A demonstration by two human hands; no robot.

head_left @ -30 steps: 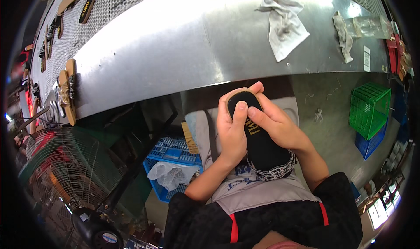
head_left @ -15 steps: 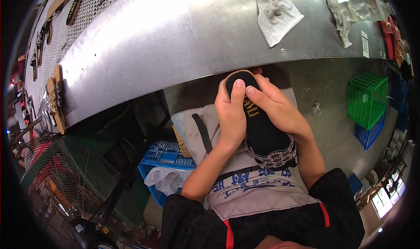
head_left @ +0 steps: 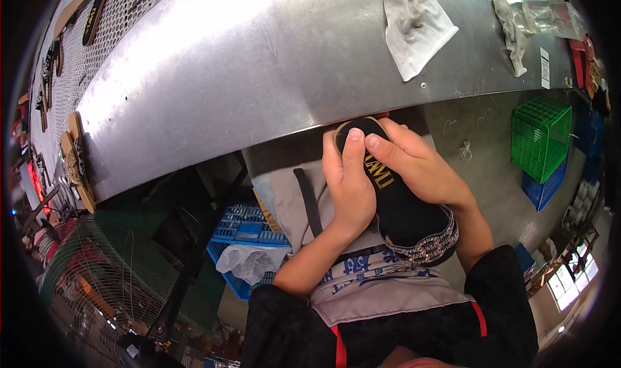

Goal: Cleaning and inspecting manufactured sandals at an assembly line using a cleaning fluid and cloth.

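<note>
A black slide sandal [head_left: 404, 203] is held between both my hands, just off the front edge of the metal table. Its heel end points away from me, and its strap, covered in sparkling stones, lies toward my body. My left hand [head_left: 349, 180] grips the heel from the left, thumb pressed on the insole. From the right, my right hand [head_left: 417, 164] wraps the same end, its thumb beside the left one. Gold lettering shows on the insole below the thumbs. Most fingers of both hands are hidden under the sole.
The metal table [head_left: 259, 77] bears a white cloth [head_left: 417, 28] and a clear plastic container [head_left: 550, 18]. More sandals [head_left: 77, 161] sit at its left end. Below stand a blue crate [head_left: 249, 229] with a plastic bag, a fan [head_left: 110, 284], and a green crate [head_left: 542, 138] at right.
The sandal and both hands have shifted slightly toward me and to the right. Its strap end has swung further right. Both thumbs still press the heel end.
</note>
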